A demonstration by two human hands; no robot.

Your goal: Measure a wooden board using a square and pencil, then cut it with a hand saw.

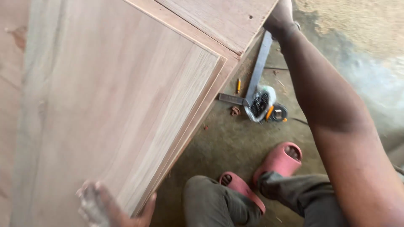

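Large pale wooden panel [113, 105] fills frame left, steadied at both ends | left hand [111, 208] clasped on lower edge | right hand [280, 17] gripping upper-right edge | steel square [254, 77] on floor, centre-right.

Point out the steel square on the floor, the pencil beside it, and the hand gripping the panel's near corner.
steel square [257, 63], head view, on its long blade.
pencil [238, 85], head view, mid-shaft.
left hand [110, 208], head view, on the knuckles at the wooden panel [122, 96] corner.

left hand [110, 206]: blurred, cut by bottom edge | right hand [279, 17]: fingers hidden behind wooden panel [118, 105], top cropped | plastic bag [260, 103]: contents unclear
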